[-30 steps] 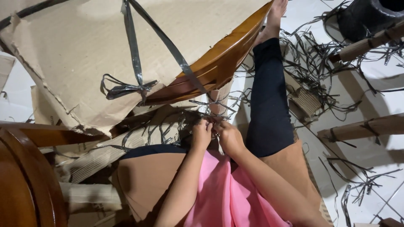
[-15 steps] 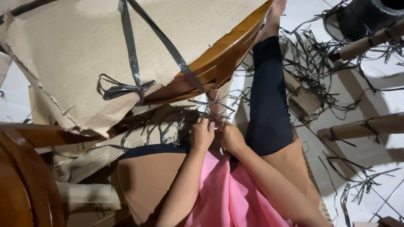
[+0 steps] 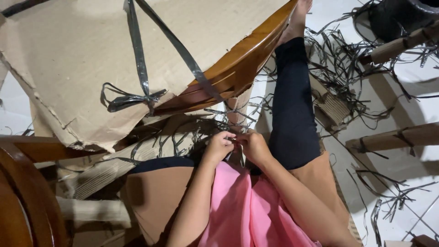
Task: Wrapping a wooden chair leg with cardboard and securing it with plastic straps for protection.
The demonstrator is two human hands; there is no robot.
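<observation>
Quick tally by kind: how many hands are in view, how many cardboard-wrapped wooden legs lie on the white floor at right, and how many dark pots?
Hands: 2, left hand and right hand, fingertips together on a dark plastic strap.
Cardboard-wrapped wooden legs on the floor at right: 2, upper and lower.
Dark pots: 1.
Total: 5.

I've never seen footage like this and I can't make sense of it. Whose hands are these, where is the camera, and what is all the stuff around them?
There is one view, from a camera worn on the person's head, looking down at their own lap. The left hand and right hand meet in the middle, fingertips pinching thin dark plastic strapping; exactly what each grips is too small to tell. Above them is a polished wooden furniture piece wrapped in brown cardboard tied with grey strap. Cut strap scraps and cardboard-wrapped wooden parts lie on the white tiled floor.
</observation>
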